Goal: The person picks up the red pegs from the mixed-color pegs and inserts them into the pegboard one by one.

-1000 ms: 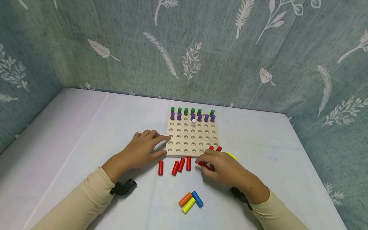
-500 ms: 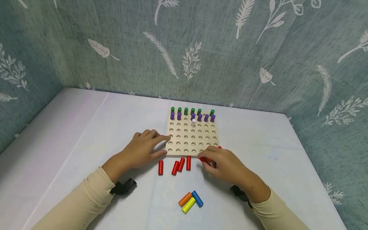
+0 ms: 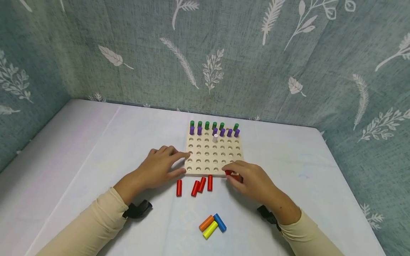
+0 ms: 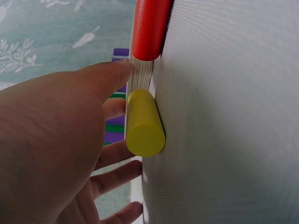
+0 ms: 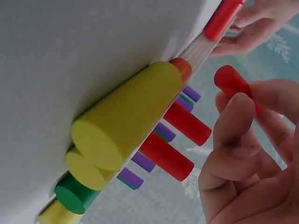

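A pale wooden pegboard with rows of round holes lies mid-table. Along its back rows stand green pegs and purple pegs, with one white peg in front of them. My left hand rests at the board's left edge, fingers loosely extended and holding nothing. Over the front right corner, my right hand pinches a red peg between thumb and fingertips. Two other red pegs stand up from the board beside that hand in the right wrist view; the hand hides them in the head view.
Several red pegs lie before the board's front edge. Closer to me lie an orange peg, a yellow peg and a blue peg. Yellow pegs and a green peg lie in the right wrist view.
My right hand has shifted slightly forward with the red peg, from the table in front of the board to its front right corner, covering the red pegs there. My left hand stays put.
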A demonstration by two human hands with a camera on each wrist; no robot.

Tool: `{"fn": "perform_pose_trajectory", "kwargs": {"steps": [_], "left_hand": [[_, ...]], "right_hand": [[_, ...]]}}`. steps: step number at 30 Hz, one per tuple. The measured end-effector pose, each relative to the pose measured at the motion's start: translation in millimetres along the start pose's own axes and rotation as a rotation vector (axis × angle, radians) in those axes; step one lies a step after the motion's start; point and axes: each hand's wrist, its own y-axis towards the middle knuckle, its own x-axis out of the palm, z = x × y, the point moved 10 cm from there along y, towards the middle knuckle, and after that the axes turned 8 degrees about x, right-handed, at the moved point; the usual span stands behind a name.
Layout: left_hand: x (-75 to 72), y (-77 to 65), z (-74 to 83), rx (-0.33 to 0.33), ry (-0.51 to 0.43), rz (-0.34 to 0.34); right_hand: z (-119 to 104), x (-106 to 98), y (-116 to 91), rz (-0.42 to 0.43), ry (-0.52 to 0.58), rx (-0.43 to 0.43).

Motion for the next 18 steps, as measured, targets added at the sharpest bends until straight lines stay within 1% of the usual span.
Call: {"fn": "perform_pose_trajectory", "kwargs": {"steps": [10, 14, 18], "left_hand": [[0.6, 0.4, -0.2, -0.006, 0.011, 0.003], [1.6, -0.6, 0.5, -0.010, 0.001, -0.007], [0.4, 0.1, 0.8, -0.016, 0.005, -0.001]], "right_hand": [[5.4, -1.0, 3.6, 0.014, -0.003, 0.040], [8.0, 0.5, 3.5, 0.009, -0.013, 0.068], [10.8, 0.8, 4.3, 0.008, -0.038, 0.103]]}}
